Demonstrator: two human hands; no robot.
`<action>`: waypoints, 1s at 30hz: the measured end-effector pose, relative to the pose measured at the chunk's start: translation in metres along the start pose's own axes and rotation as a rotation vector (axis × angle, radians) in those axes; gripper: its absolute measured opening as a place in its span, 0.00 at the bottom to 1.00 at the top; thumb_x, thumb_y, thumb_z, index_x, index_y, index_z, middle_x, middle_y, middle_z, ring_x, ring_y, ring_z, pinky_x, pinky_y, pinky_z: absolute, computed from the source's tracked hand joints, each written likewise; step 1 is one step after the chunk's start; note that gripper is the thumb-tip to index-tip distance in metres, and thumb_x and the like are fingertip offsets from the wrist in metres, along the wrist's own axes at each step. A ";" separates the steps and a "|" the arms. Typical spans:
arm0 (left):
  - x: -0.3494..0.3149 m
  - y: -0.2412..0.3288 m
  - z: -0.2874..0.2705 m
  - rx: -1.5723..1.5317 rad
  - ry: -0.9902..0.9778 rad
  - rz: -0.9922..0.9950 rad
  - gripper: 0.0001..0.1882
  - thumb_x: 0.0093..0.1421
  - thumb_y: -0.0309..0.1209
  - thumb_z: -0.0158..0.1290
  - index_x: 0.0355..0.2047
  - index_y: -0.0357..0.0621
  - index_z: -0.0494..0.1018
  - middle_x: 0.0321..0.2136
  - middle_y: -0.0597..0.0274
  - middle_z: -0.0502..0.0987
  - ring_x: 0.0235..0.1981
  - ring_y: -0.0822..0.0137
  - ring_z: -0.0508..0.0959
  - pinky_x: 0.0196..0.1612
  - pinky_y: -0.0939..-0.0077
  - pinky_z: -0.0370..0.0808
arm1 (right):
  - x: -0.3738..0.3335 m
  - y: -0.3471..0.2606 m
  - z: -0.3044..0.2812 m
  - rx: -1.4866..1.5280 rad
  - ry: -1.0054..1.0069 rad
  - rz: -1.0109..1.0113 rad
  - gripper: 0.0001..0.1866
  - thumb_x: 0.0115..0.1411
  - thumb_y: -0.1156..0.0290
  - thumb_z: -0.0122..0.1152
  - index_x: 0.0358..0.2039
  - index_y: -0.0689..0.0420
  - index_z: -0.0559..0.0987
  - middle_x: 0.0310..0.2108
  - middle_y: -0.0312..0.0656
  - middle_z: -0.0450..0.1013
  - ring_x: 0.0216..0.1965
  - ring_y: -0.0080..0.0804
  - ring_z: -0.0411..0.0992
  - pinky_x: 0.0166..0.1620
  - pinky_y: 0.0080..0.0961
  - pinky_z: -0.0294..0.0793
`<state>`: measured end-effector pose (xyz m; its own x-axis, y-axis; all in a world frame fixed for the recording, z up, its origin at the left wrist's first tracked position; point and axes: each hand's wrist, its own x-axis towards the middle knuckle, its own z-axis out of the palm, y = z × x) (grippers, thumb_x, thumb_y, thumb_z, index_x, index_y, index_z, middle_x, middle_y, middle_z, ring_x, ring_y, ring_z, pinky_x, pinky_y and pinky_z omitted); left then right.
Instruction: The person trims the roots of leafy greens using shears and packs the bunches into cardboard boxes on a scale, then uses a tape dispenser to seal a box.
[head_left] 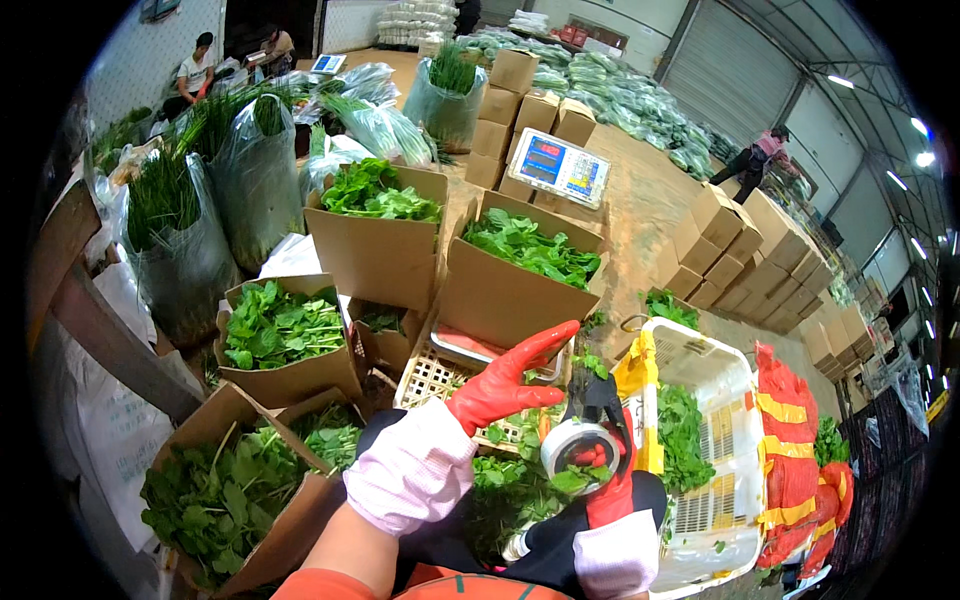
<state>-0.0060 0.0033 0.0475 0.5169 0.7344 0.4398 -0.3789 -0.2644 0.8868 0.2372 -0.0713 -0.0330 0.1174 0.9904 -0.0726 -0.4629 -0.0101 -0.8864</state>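
My left hand (510, 385), in a red rubber glove with a pale pink cuff, is held up with its fingers stretched apart and nothing in them. Just right of it, my right hand (616, 490), gloved in red too, grips a roll of tape (560, 440) with a black part at its top. Red fingertips show through the ring. A few green leaves (570, 481) lie against the roll's lower edge; whether the hand holds them I cannot tell. Below, loose leafy greens (495, 510) lie between my knees.
Cardboard boxes of leafy greens (225, 495) stand left and ahead. A white plastic crate (735, 400) with greens and red-yellow mesh bags (788, 440) are at right. Ahead sits a digital scale (558, 168). Bags of long green stalks (165, 210) stand far left; several people work farther off.
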 end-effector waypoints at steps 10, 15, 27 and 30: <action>0.001 -0.021 -0.013 -0.229 0.109 0.057 0.08 0.58 0.28 0.54 0.39 0.40 0.75 0.38 0.60 0.78 0.45 0.66 0.73 0.51 0.69 0.68 | -0.006 0.016 0.012 0.043 -0.116 0.317 0.24 0.65 0.49 0.41 0.41 0.59 0.73 0.15 0.43 0.69 0.18 0.39 0.71 0.19 0.32 0.69; 0.007 -0.007 -0.043 0.090 0.564 -0.284 0.09 0.56 0.29 0.57 0.36 0.38 0.75 0.28 0.60 0.79 0.29 0.69 0.76 0.36 0.75 0.73 | 0.008 0.040 -0.009 0.299 -0.019 0.394 0.20 0.66 0.54 0.42 0.39 0.57 0.75 0.17 0.38 0.70 0.20 0.33 0.71 0.23 0.34 0.73; -0.008 -0.013 -0.009 0.248 0.155 -0.349 0.18 0.56 0.43 0.58 0.28 0.37 0.77 0.21 0.62 0.78 0.24 0.75 0.74 0.27 0.77 0.69 | 0.004 0.018 0.010 -0.059 -0.044 -0.116 0.08 0.64 0.66 0.44 0.32 0.56 0.69 0.26 0.36 0.69 0.26 0.26 0.68 0.35 0.27 0.74; -0.016 0.003 0.000 0.464 0.091 -0.006 0.09 0.53 0.32 0.59 0.32 0.40 0.79 0.27 0.58 0.79 0.31 0.66 0.77 0.35 0.72 0.72 | -0.020 -0.019 0.087 -1.239 0.002 -0.494 0.14 0.64 0.60 0.46 0.40 0.59 0.70 0.36 0.45 0.73 0.38 0.36 0.72 0.42 0.33 0.74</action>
<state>-0.0150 -0.0094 0.0430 0.4408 0.7831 0.4387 0.0176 -0.4962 0.8680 0.1669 -0.0792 0.0255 0.0418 0.9260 0.3751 0.7274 0.2292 -0.6468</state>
